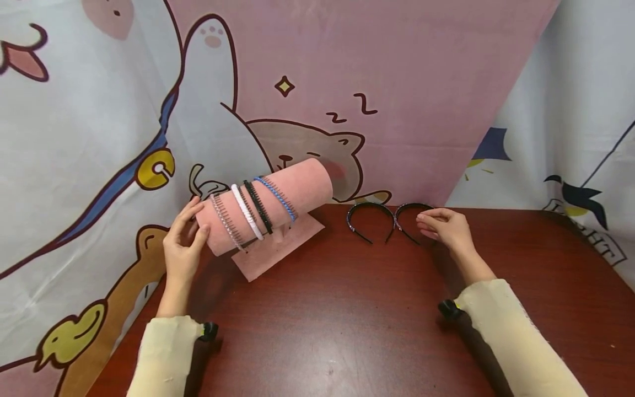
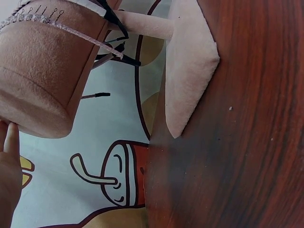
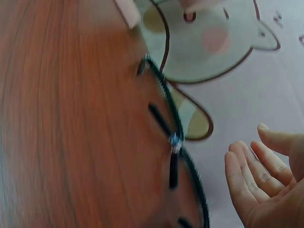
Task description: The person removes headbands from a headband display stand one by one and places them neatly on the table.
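Observation:
On the left, a pink plush headband stand (image 1: 310, 184) carries a clear beaded headband (image 1: 226, 221), a white one (image 1: 244, 209), a black one (image 1: 258, 205) and a blue one (image 1: 278, 198). My left hand (image 1: 182, 245) grips the stand's near end, thumb in front and fingers behind. In the left wrist view, fingertips press on that end's rim. Two black headbands stand at the table's back: a left one (image 1: 368, 204) and a right one (image 1: 408, 204), side by side. Beside the right one hovers my right hand (image 1: 448, 229), fingers loosely bent and holding nothing; the right wrist view shows it apart from the bands.
The stand's flat pink base (image 1: 258, 264) rests on the dark red-brown table (image 1: 337, 320). A cartoon-printed cloth (image 1: 421, 82) hangs behind the table and along its left side. Black straps (image 1: 210, 331) hang at both wrists.

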The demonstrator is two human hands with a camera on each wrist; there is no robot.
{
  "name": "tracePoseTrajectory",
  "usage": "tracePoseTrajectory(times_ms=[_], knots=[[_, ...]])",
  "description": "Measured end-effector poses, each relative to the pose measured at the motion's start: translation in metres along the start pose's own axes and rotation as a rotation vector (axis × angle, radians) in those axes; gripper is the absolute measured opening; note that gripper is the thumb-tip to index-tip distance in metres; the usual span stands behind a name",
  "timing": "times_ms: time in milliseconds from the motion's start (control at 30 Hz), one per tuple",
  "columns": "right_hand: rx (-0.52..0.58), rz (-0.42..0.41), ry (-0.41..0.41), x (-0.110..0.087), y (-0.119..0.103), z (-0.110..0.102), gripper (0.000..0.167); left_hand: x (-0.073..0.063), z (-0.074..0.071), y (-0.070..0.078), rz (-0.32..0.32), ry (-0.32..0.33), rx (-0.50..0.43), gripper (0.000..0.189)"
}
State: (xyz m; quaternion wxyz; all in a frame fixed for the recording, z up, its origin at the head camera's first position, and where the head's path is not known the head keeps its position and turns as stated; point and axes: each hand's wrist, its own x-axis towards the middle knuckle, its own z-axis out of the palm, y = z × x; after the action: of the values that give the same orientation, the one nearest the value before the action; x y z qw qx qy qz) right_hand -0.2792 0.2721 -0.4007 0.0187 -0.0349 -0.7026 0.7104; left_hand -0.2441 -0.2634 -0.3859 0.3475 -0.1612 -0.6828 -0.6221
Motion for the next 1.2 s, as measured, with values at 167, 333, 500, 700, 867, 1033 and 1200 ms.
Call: tracePoseTrajectory(times_ms=[167,333,500,700,867,1033,1200], knots=[[0.003,-0.022,-0.047,-0.003,-0.014,0.025,0.008,0.001,-0.001,0.0,0.007,0.0,0.001,0.04],[-0.071,-0.049,-0.092,-0.008,-0.026,0.054,0.029,0.001,-0.002,0.0,0.009,0.002,-0.002,0.04],[-0.093,-0.098,-0.133,-0.01,-0.027,0.083,0.035,0.001,-0.002,0.001,0.007,0.002,0.008,0.04],[-0.08,-0.122,-0.148,-0.01,-0.023,0.119,0.033,0.001,-0.001,0.002,0.013,0.0,-0.003,0.039],[-0.087,-0.117,-0.179,-0.012,-0.018,0.142,0.029,0.001,0.001,0.0,0.016,0.003,-0.01,0.039],[-0.101,-0.134,-0.209,-0.016,-0.014,0.164,0.031,0.001,0.003,-0.003,0.016,0.0,-0.001,0.039],[-0.138,-0.141,-0.219,-0.018,-0.009,0.186,0.031,0.001,0.003,-0.003,0.014,0.009,0.015,0.039]])
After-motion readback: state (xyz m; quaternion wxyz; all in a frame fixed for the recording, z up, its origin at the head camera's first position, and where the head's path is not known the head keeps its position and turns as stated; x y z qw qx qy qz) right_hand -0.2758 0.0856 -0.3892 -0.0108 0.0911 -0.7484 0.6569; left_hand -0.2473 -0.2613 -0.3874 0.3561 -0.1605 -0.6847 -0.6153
